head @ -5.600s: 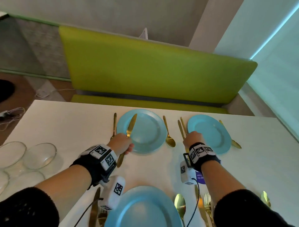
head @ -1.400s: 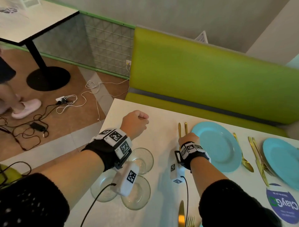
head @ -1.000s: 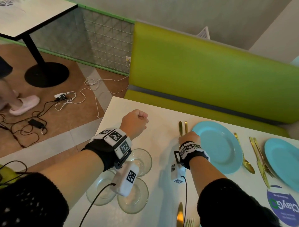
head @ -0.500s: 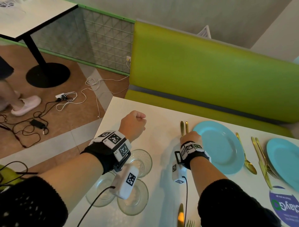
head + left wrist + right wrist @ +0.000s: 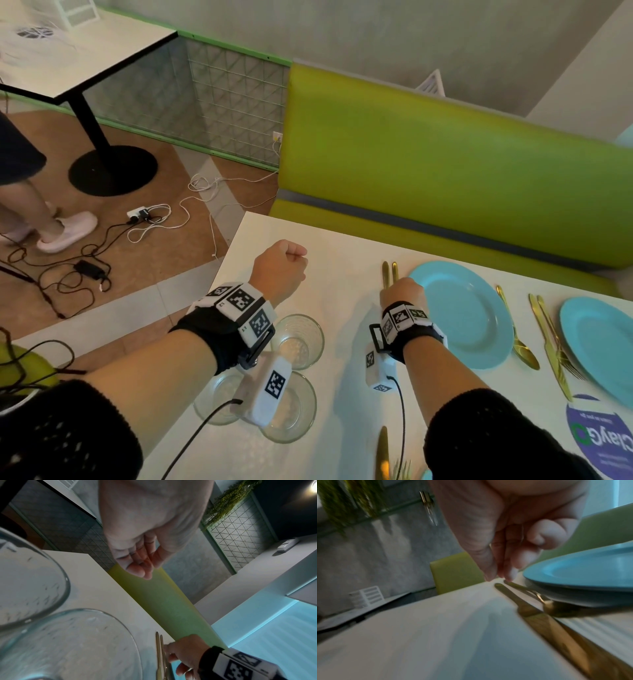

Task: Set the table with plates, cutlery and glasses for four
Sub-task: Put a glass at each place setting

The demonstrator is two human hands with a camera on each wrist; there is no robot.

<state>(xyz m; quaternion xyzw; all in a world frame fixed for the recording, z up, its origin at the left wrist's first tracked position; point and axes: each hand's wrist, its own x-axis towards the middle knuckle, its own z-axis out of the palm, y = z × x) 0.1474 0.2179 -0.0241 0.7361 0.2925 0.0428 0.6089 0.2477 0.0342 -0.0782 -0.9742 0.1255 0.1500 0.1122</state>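
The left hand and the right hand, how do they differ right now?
The left hand is raised above the table with fingers curled, holding nothing; the right hand is low beside the blue plate, fingertips at the handle ends of the gold knife and fork. Both wear tagged wrist bands.

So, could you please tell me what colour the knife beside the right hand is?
Gold; the knife shows best in the right wrist view.
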